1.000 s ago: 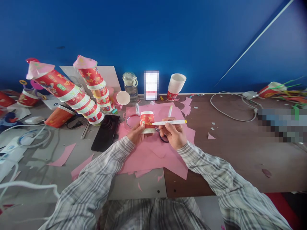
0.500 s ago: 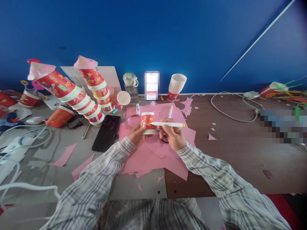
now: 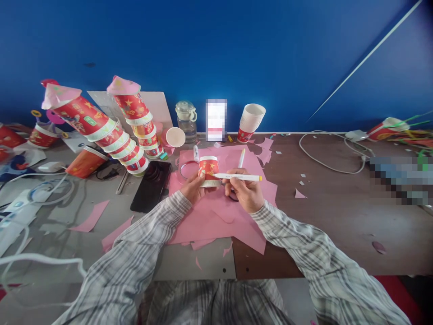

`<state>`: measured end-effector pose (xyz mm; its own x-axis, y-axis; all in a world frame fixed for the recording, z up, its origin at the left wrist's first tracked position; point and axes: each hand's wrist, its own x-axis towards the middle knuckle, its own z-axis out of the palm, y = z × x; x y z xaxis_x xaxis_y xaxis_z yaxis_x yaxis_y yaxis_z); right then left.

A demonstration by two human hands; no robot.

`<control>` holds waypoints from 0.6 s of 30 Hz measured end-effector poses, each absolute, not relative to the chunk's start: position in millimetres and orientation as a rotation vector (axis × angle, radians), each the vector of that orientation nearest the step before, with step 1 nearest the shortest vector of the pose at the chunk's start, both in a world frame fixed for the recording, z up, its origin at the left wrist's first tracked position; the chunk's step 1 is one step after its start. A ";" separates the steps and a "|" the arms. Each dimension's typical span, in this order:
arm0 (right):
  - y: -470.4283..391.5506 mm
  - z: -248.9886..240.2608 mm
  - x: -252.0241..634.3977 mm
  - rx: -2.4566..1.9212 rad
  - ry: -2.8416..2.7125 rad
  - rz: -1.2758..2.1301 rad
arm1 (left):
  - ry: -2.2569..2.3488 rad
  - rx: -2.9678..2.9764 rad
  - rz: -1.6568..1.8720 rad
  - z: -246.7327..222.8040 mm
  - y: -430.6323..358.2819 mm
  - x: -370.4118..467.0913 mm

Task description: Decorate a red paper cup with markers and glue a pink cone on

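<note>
A short red paper cup point(image 3: 209, 168) with gold figures is held over the pink paper point(image 3: 199, 228), its white rim at the bottom. My left hand point(image 3: 195, 187) grips it from the left, the thumb on its front. In my right hand point(image 3: 248, 192) is a white marker point(image 3: 238, 177) with a yellow end at the right; its tip points left, at the cup's right side. Whether the tip touches is too small to tell. Partly hidden behind my right hand are scissors. An upright-looking marker cap end point(image 3: 242, 155) shows just beyond that hand.
Two stacked-cup towers with pink cones point(image 3: 93, 118) point(image 3: 137, 106) lean at the left. A black phone point(image 3: 150, 187) lies nearer. Behind stand a bottle point(image 3: 186, 124), a lit screen point(image 3: 216, 119) and stacked cups point(image 3: 251, 119). Cables lie on both sides.
The marker tip has drawn slightly right, from the cup's front toward its right side. My left hand still holds the cup. The whole view has shifted a little.
</note>
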<state>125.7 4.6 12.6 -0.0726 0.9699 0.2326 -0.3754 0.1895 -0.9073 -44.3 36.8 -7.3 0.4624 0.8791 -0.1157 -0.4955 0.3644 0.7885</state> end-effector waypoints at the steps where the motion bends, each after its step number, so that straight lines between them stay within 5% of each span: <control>1: 4.4 12.2 125.9 -0.717 -1.109 1.280 | 0.589 0.758 0.954 -7.2 36.9 -44.2; 18: 5.2 11.2 126.6 -0.783 -1.033 1.276 | 0.590 0.734 0.957 -9.0 37.5 -44.1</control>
